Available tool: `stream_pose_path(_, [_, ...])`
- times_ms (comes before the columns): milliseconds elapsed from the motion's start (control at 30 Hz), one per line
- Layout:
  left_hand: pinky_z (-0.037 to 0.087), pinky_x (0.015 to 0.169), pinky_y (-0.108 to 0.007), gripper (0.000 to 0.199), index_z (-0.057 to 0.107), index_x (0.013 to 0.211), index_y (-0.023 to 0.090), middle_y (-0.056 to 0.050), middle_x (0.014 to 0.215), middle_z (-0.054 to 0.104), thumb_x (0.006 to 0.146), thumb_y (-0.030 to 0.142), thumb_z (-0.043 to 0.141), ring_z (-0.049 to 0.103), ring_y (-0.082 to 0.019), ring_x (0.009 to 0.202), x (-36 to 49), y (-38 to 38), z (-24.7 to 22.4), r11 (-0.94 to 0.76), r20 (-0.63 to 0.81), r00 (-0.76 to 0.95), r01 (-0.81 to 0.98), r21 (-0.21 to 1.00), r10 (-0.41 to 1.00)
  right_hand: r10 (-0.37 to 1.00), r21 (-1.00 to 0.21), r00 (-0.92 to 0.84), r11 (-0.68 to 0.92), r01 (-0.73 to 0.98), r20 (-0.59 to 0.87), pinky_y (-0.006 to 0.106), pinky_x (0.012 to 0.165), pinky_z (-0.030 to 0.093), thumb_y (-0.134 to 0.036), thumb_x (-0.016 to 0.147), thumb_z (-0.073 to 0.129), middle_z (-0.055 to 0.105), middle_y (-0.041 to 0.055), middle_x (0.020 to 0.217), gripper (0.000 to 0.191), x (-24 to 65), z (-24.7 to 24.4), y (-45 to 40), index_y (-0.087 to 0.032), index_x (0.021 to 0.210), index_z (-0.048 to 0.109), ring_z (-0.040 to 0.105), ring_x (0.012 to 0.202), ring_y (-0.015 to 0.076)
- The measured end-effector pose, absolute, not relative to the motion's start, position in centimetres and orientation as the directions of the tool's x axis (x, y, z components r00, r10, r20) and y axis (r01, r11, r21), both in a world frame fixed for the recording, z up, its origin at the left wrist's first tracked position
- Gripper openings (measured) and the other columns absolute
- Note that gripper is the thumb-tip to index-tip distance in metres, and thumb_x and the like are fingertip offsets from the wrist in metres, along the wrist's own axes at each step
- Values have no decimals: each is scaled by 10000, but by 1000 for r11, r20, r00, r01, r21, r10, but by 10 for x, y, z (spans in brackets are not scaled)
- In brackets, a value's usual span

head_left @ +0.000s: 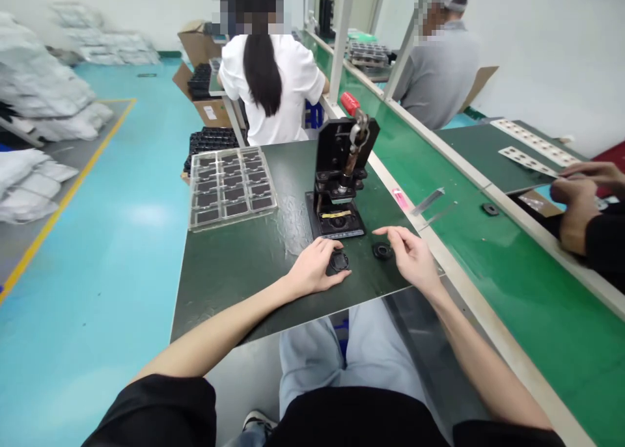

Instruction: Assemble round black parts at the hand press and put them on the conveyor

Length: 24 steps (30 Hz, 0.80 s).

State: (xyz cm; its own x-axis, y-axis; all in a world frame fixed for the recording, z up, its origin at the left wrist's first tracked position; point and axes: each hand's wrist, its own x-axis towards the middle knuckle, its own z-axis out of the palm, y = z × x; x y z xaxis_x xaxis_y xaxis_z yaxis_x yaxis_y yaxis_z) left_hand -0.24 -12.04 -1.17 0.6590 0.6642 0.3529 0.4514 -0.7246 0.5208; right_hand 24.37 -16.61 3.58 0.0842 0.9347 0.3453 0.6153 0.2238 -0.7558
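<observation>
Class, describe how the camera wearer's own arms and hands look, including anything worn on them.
The left hand and right hand are both bare and ungloved. The forearms are uncovered and slender, with no cables or markings visible. Loose, plain black sleeves cover the upper arms, the left one ending near the elbow.

White walls [141, 11] stand above a turquoise floor [131, 239].

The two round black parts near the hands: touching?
Apart: the head view shows dark green tabletop between the left round part and the right round part.
</observation>
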Motion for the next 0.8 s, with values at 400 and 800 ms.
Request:
stream_pose_path(400, [566, 940, -412, 372, 554, 1127, 179, -101, 1106, 699, 897, 406, 738, 648, -265, 1049, 3, -123, -12, -718, 354, 669, 401, 570, 654, 938, -805, -57, 323, 498, 341, 310, 657, 488, -713, 956, 514, 736, 74, 841, 581, 215, 20, -85, -204, 825, 762, 630, 736, 197])
stream_pose_path(800, [523, 985, -407, 368, 561, 1235, 189, -107, 1215, 703, 898, 309, 647, 632, -271, 1163, 2, -127, -3, -720, 288, 738, 365, 591, 610, 941, -747, -118, 325, 581, 317, 322, 668, 505, -627, 990, 506, 764, 82, 877, 522, 212, 10, -64, -209, 929, 813, 665, 742, 209])
